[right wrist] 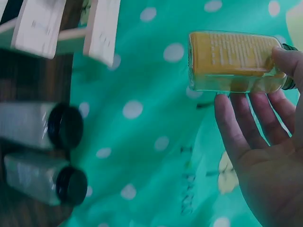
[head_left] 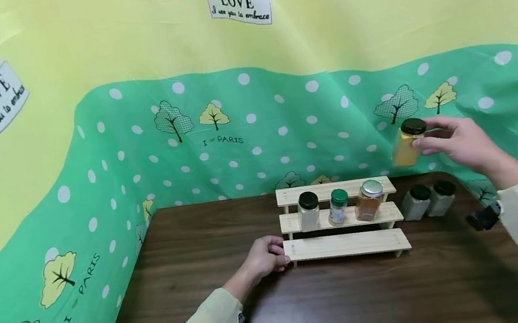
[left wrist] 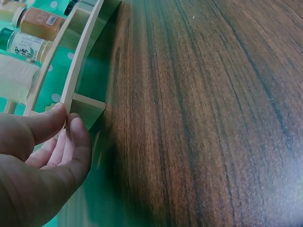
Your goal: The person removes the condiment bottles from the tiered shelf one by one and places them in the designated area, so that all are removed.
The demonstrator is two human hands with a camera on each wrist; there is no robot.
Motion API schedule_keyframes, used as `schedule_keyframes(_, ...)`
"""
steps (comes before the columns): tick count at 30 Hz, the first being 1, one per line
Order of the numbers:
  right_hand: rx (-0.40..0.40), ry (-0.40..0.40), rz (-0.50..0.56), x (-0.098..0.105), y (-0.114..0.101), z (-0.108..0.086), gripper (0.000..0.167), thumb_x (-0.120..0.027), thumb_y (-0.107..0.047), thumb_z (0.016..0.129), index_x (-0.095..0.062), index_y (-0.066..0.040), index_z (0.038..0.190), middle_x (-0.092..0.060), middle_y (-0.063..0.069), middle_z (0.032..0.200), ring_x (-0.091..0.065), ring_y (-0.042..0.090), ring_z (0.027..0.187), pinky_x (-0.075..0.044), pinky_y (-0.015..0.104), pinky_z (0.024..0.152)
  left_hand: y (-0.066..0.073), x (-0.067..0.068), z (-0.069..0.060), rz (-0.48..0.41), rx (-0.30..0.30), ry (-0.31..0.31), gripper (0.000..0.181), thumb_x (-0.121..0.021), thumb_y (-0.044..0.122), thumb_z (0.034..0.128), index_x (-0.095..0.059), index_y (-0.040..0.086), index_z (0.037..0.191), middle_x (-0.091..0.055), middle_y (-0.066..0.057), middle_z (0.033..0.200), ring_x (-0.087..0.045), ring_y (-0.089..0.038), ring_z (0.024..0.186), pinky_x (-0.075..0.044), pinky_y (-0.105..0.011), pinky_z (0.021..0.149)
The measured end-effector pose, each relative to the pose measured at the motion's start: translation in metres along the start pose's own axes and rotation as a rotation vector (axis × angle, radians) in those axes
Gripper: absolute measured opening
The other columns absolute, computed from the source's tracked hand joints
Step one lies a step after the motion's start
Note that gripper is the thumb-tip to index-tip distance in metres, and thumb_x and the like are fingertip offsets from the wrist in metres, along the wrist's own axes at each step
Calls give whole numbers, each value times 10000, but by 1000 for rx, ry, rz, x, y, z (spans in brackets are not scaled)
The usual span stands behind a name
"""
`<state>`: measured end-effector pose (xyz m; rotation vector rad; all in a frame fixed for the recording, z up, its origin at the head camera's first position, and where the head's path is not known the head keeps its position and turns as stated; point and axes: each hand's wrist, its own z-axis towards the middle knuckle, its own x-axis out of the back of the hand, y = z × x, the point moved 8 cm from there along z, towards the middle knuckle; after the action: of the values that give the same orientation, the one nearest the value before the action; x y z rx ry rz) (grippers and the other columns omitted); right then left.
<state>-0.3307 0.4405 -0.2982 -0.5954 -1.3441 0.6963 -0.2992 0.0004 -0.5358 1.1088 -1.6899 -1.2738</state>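
My right hand [head_left: 461, 145] holds a spice jar [head_left: 406, 145] of yellow powder with a black lid, raised above the table at the right. In the right wrist view, thumb and fingers pinch this jar [right wrist: 232, 61] near its lid. My left hand [head_left: 264, 257] pinches the left end of the lowest step of a three-step wooden rack [head_left: 347, 244]. On the rack's middle step stand a black-lidded jar [head_left: 309, 211], a small green-lidded jar [head_left: 338, 207] and a silver-lidded jar of reddish-brown spice [head_left: 369, 202].
Two black-lidded jars [head_left: 417, 202] stand close together on the dark wooden table [head_left: 192, 249], right of the rack. A green and yellow patterned cloth [head_left: 219, 162] hangs behind and along the left side.
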Motion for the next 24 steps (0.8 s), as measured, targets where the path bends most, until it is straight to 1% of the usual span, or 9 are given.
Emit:
schedule_keyframes(3, -10, 27, 60, 11, 15, -6, 617, -729, -290, 972, -474, -32, 1471, -650, -296, 968, -723, 6, 827, -620, 183, 710, 1, 0, -1, 9, -2, -7, 517, -752, -174, 811, -574, -90, 1289, -622, -157, 966, -671, -179, 700, -651, -335, 649)
schedule_keyframes(5, -16, 38, 87, 17, 25, -10, 531, -724, -265, 977, -514, -70, 1423, -671, -286, 970, -719, -7, 841, -625, 189, 710, 1, 0, -1, 12, 0, -12, 518, -751, -173, 813, -571, -92, 1291, -624, -160, 972, -672, -178, 702, -654, -342, 655)
schedule_keyframes(7, -26, 49, 97, 23, 35, -13, 513, -721, -258, 978, -527, -83, 1420, -667, -287, 985, -714, -19, 855, -624, 186, 713, 1, 0, -1, 14, 1, -15, 521, -751, -172, 815, -567, -92, 1296, -625, -164, 979, -673, -175, 704, -656, -353, 658)
schedule_keyframes(10, -52, 54, 86, 31, 48, -17, 550, -715, -304, 979, -502, -94, 1441, -638, -318, 991, -711, -35, 854, -612, 158, 713, -1, 0, -2, 14, 4, -16, 526, -751, -165, 821, -561, -88, 1305, -624, -166, 991, -674, -172, 710, -656, -354, 656)
schedule_keyframes(16, -112, 63, 62, 42, 77, -27, 666, -699, -362, 983, -432, -38, 1500, -579, -364, 996, -688, -72, 851, -583, 114, 705, -1, 1, -4, 27, 5, -30, 533, -756, -142, 834, -553, -79, 1323, -637, -169, 1002, -681, -167, 718, -648, -330, 643)
schedule_keyframes(19, -136, 63, 27, 46, 91, -31, 766, -689, -411, 981, -379, 4, 1545, -532, -370, 1027, -675, -84, 850, -554, 82, 700, -1, 1, -4, 24, 2, -33, 523, -755, -143, 836, -551, -86, 1315, -636, -162, 990, -681, -168, 710, -648, -329, 640)
schedule_keyframes(21, -153, 63, -5, 49, 100, -35, 816, -681, -451, 976, -358, 26, 1553, -501, -332, 1074, -668, -90, 849, -521, 55, 689, -1, 1, -4, 19, -1, -36, 519, -752, -148, 835, -549, -93, 1309, -634, -158, 983, -678, -171, 704, -647, -325, 636)
schedule_keyframes(23, -170, 55, -31, 51, 108, -39, 855, -665, -477, 979, -324, 43, 1565, -485, -341, 1061, -668, -89, 842, -488, 37, 674, -1, 0, -4, 12, -3, -41, 519, -751, -154, 832, -546, -98, 1305, -631, -159, 982, -675, -171, 697, -643, -316, 629)
schedule_keyframes(24, -183, 48, -47, 53, 113, -43, 870, -654, -488, 983, -302, 45, 1574, -480, -347, 1045, -664, -94, 842, -486, 51, 664, -1, -2, -4, 11, -4, -45, 520, -752, -152, 833, -546, -98, 1307, -630, -161, 988, -677, -173, 699, -642, -314, 628)
